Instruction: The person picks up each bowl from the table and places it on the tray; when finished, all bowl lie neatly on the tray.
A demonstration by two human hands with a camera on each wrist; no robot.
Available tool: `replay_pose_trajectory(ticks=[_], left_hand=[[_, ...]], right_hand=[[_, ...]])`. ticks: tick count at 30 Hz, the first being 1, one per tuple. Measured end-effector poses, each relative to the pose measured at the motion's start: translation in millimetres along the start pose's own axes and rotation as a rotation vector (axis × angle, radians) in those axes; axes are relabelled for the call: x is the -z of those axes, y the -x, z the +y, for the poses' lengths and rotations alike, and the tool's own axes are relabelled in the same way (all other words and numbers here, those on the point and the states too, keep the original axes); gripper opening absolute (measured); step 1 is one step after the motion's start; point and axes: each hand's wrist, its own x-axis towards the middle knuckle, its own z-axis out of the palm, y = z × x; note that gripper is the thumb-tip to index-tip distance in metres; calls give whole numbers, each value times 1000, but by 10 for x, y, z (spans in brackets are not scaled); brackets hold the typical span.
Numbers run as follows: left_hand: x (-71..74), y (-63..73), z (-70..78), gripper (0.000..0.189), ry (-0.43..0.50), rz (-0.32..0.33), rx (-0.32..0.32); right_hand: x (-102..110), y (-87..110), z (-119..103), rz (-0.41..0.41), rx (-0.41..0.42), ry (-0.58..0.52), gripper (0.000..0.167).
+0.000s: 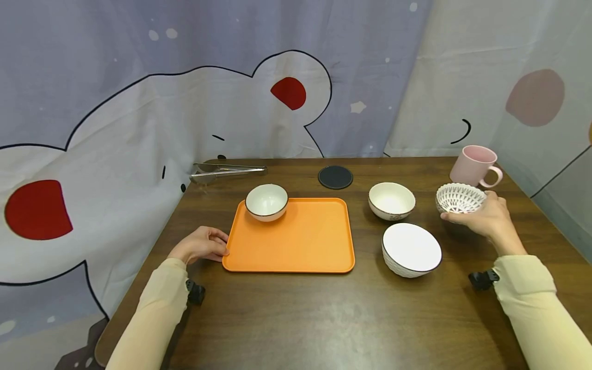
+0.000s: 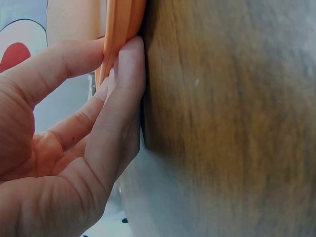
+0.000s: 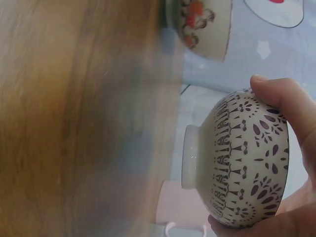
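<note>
My left hand point(image 1: 203, 243) pinches the left edge of an orange tray point(image 1: 296, 241) near its front corner. In the left wrist view the thumb lies against the rim point(image 2: 118, 39) and the fingers reach under it. A white bowl with a dark rim point(image 1: 266, 201) sits at the tray's back left. My right hand point(image 1: 491, 216) grips a patterned bowl point(image 3: 249, 160) by its sides, thumb and fingers spread around the rim. Its foot hangs clear of the tabletop in the right wrist view. A pink mug point(image 1: 473, 165) stands just behind this bowl.
Two more bowls stand between the tray and my right hand: a flower-decorated one point(image 1: 392, 200) behind, and a larger white textured one point(image 1: 411, 250) in front. Metal tongs point(image 1: 228, 171) and a black round coaster point(image 1: 335, 177) lie along the wooden table's point(image 1: 324, 318) back edge.
</note>
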Motion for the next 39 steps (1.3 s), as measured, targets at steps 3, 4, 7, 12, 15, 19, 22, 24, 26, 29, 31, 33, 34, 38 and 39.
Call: replay_pose_trajectory(ticks=[3, 4, 7, 12, 15, 19, 22, 24, 26, 29, 31, 33, 34, 38, 39], left_hand=[[0, -14, -6, 44, -4, 3, 4], [-5, -20, -8, 44, -3, 11, 12], [-13, -37, -13, 45, -14, 30, 25], [-20, -26, -3, 45, -21, 35, 23], [-24, -17, 9, 45, -21, 35, 21], [-20, -28, -3, 45, -21, 35, 20], [-17, -42, -17, 44, -17, 40, 27], [-17, -44, -21, 45, -18, 40, 27], [-16, -44, -27, 45, -19, 40, 26], [-16, -41, -35, 45, -21, 41, 24], [-17, -39, -37, 45, -23, 45, 25], [-18, -41, -38, 46, -26, 48, 25], [-19, -41, -35, 46, -28, 49, 25], [-21, -44, -31, 47, -29, 51, 28], [-19, -41, -33, 47, -28, 51, 30]], right_hand=[[3, 33, -44, 3, 16, -7, 122], [4, 44, -63, 6, 23, -12, 122], [6, 72, -126, 15, 52, -29, 124], [15, 106, -233, 15, 79, -58, 130], [15, 129, -288, 5, 84, -57, 127], [-2, 171, -353, -6, 93, -47, 122], [-18, 201, -398, -4, 104, -48, 120], [-23, 216, -430, -2, 115, -53, 119], [-22, 235, -468, -7, 121, -56, 119], [-21, 266, -544, -17, 127, -61, 120], [-28, 285, -595, -24, 128, -62, 121], [-40, 304, -640, -32, 126, -65, 122], [-49, 312, -659, -36, 125, -69, 123], [-92, 340, -732, -54, 129, -83, 126], [-108, 345, -755, -56, 133, -91, 125]])
